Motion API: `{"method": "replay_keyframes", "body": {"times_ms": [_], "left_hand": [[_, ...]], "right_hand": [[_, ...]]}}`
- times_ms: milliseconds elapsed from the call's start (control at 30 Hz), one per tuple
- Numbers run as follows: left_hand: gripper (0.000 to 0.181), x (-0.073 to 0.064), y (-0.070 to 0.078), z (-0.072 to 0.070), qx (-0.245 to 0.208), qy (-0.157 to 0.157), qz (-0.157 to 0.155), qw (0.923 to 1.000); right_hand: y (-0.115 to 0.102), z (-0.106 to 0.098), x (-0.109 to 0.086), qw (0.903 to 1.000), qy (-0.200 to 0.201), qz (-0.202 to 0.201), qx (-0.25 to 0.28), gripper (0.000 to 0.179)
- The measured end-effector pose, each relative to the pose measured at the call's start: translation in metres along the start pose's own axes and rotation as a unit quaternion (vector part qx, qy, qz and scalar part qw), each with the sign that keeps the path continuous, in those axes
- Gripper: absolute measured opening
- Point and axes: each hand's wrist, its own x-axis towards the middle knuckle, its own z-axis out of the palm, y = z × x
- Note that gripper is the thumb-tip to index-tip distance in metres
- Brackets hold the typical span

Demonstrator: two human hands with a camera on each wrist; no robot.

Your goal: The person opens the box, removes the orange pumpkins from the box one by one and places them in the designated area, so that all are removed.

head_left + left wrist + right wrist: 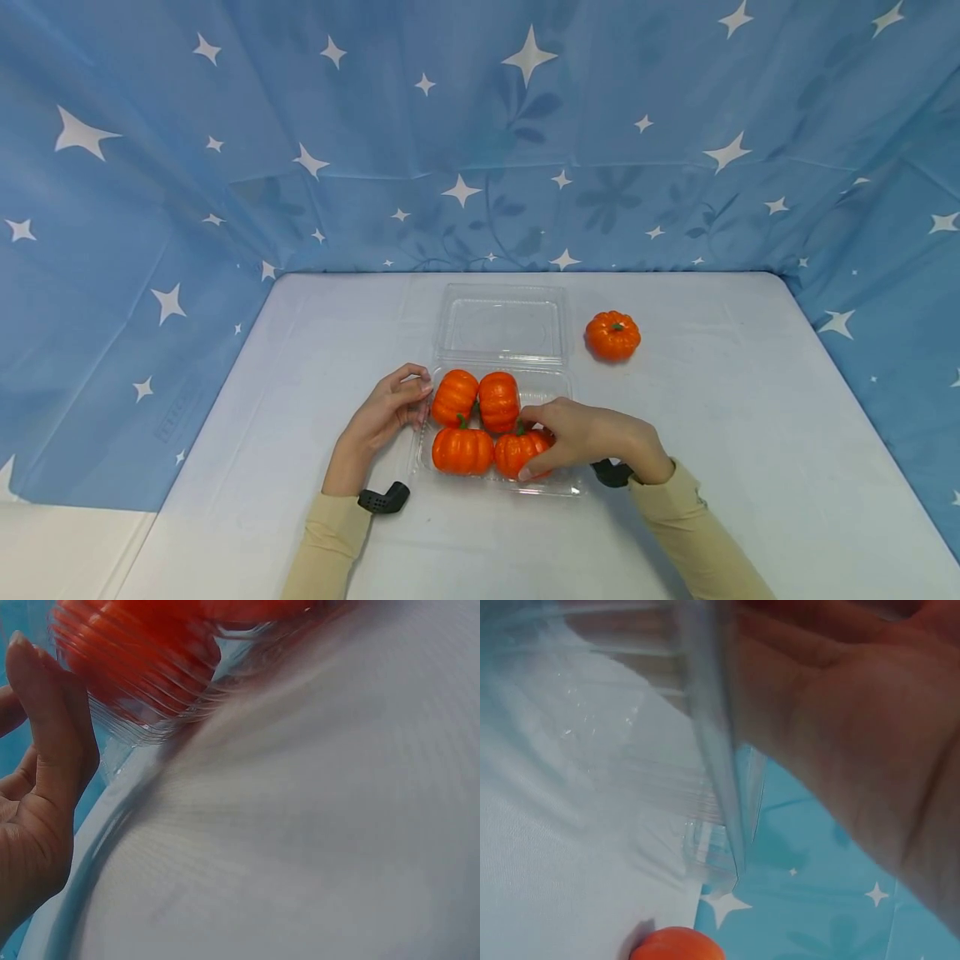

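Note:
A clear plastic clamshell container (546,383) lies with its lid (501,323) folded back. In its base are several small orange toy pumpkins, two at the back and two in front. My right hand (577,433) grips the front right pumpkin (512,454), thumb at the front and fingers behind its stem. My left hand (384,410) is at the container's left side, beside the back left pumpkin (454,398), its fingers loosely bent; in the left wrist view the fingers (52,735) are right by the ribbed wall. Whether they touch it, I cannot tell.
One more orange pumpkin (612,337) sits on the white table (735,417), right of the lid. Behind the table hangs a blue curtain (375,125) with white stars. A black wrist device (384,498) is on the left wrist, another (612,473) on the right.

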Motion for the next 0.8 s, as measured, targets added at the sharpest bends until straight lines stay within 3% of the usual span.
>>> {"method": "replay_keyframes", "body": {"times_ms": [567, 800], "left_hand": [[0.012, 0.001, 0.001, 0.001, 0.003, 0.006, -0.003, 1.0], [0.011, 0.0, 0.0, 0.0, -0.001, -0.002, 0.002, 1.0]], "right_hand": [[-0.001, -0.013, -0.016, 0.9999, 0.012, 0.001, 0.011, 0.047], [0.0, -0.019, -0.023, 0.9992, 0.032, -0.021, 0.011, 0.049]]}}
